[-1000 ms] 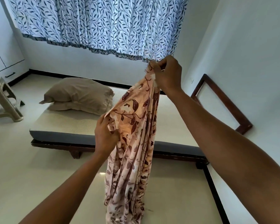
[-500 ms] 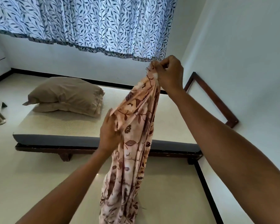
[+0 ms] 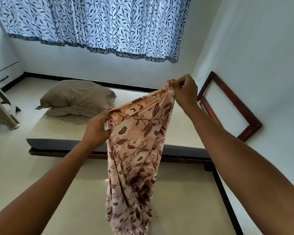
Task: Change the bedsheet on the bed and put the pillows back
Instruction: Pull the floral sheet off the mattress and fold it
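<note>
Bedsheet (image 3: 139, 141) hangs bunched, top edge pinched by left hand (image 3: 95, 131) at 9 o'clock and right hand (image 3: 185, 94) at 1 o'clock (fingers (image 3: 176, 82) curled on cloth). Judged step: unfolding; next, widen hands, cast over bed (image 3: 58, 131).

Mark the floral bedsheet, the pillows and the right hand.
floral bedsheet (image 3: 137, 143): head view, middle of the hanging cloth.
pillows (image 3: 78, 94): head view, top pillow's face.
right hand (image 3: 185, 93): head view, back of the hand.

Pillows (image 3: 78, 97) on mattress (image 3: 71, 131) left end; frame (image 3: 231, 106) right.
</note>
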